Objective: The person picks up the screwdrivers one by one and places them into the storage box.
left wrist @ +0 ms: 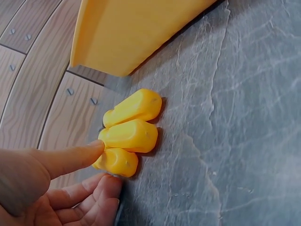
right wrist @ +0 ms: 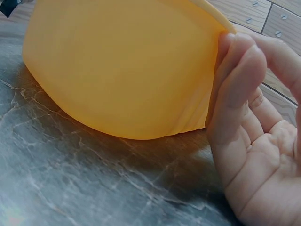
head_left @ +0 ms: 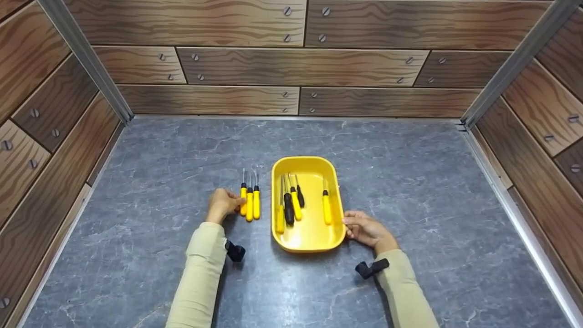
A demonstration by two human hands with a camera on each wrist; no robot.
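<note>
Three screwdrivers with yellow handles and black collars lie side by side on the grey surface, shafts pointing away. My left hand [head_left: 223, 203] pinches the leftmost screwdriver [head_left: 243, 200], thumb over its handle and curled fingers at its outer side. Beside it are the middle screwdriver [left wrist: 129, 136] and the rightmost screwdriver [head_left: 256, 202]. To their right stands a yellow tray [head_left: 312, 243] with several yellow- and black-handled screwdrivers inside. My right hand [head_left: 365, 228] holds the tray's right side near the front, fingers against the outer wall [right wrist: 122, 70] and at the rim.
Inside the tray, a single yellow screwdriver [head_left: 326, 207] lies along the right wall, and a black-handled screwdriver [head_left: 288, 209] is among the group at the left. Wood-patterned panels [head_left: 241, 66] enclose the grey marbled surface [head_left: 410, 182] at the back and both sides.
</note>
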